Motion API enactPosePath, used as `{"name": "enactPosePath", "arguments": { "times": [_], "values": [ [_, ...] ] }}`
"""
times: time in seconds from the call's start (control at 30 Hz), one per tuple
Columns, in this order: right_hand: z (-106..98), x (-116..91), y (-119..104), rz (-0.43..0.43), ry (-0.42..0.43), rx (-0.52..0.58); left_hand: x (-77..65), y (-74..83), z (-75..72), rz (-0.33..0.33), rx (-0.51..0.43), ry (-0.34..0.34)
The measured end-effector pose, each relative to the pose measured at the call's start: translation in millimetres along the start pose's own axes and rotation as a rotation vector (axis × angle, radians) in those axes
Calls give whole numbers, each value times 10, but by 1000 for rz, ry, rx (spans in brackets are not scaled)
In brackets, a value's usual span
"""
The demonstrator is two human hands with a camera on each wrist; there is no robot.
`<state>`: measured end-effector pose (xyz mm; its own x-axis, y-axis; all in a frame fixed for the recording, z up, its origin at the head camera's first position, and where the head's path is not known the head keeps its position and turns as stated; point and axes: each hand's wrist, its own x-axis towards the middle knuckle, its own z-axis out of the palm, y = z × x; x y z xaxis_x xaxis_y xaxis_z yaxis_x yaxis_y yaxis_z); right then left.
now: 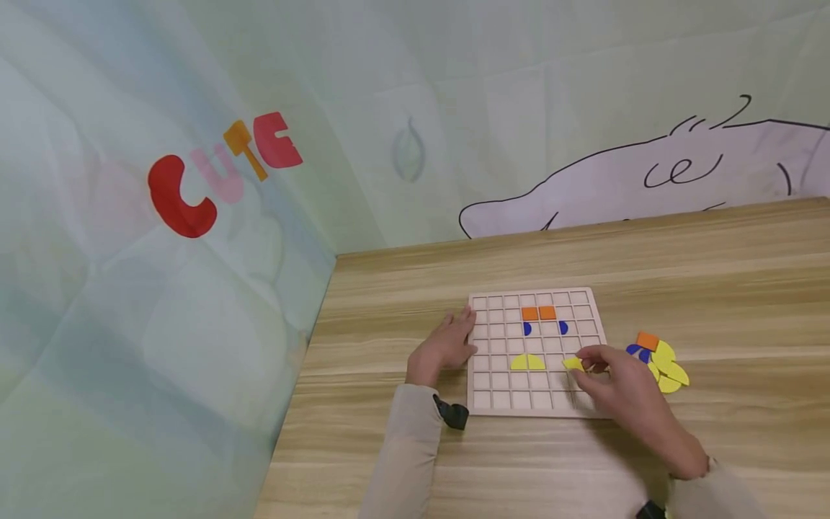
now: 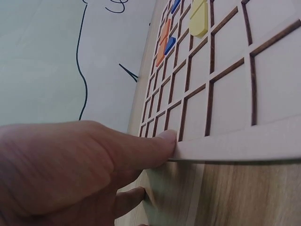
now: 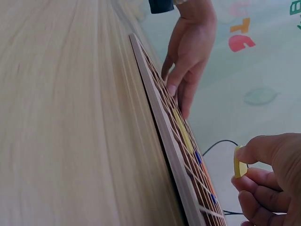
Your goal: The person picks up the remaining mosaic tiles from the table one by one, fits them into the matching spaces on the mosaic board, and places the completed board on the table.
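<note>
A pale wooden grid board (image 1: 481, 400) lies on the table. My right hand (image 1: 625, 389) pinches a yellow piece (image 3: 240, 162) between thumb and fingertip, over the board's right part. At the board's left edge rests my left hand (image 1: 444, 349), its thumb (image 2: 162, 146) touching the rim. Two orange squares (image 1: 539, 313) sit side by side in an upper row of cells. Just below them are two blue half-round pieces, one left (image 1: 527, 329) and one right (image 1: 563, 328). Lower down, two yellow quarter-round pieces (image 1: 528, 362) adjoin, forming a dome.
Right of the board lies a loose pile with several yellow pieces (image 1: 674, 373), blue pieces (image 1: 644, 355) and an orange square (image 1: 647, 340). The wood-grain table (image 1: 389, 303) meets a printed cloth wall (image 1: 415, 194) behind and another on the left.
</note>
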<state>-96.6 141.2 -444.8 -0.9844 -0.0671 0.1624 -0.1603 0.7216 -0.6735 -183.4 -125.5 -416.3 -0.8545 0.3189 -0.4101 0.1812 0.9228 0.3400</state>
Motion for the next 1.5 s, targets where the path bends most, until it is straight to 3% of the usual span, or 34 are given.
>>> {"name": "enactPosePath", "arguments": {
  "times": [0.37, 0.57, 1.07, 1.5],
  "values": [
    [302, 19, -184, -51, 83, 34, 19, -14, 11, 11, 5, -4],
    [438, 26, -261, -40, 78, 21, 20, -10, 12, 0, -1, -2],
    [578, 40, -499, -1, 10, -105, -3, 2, -1, -6, -30, 3],
    [690, 7, -540, -22, 21, -245, 10, -16, 6, -4, -32, -3]
  ]
}}
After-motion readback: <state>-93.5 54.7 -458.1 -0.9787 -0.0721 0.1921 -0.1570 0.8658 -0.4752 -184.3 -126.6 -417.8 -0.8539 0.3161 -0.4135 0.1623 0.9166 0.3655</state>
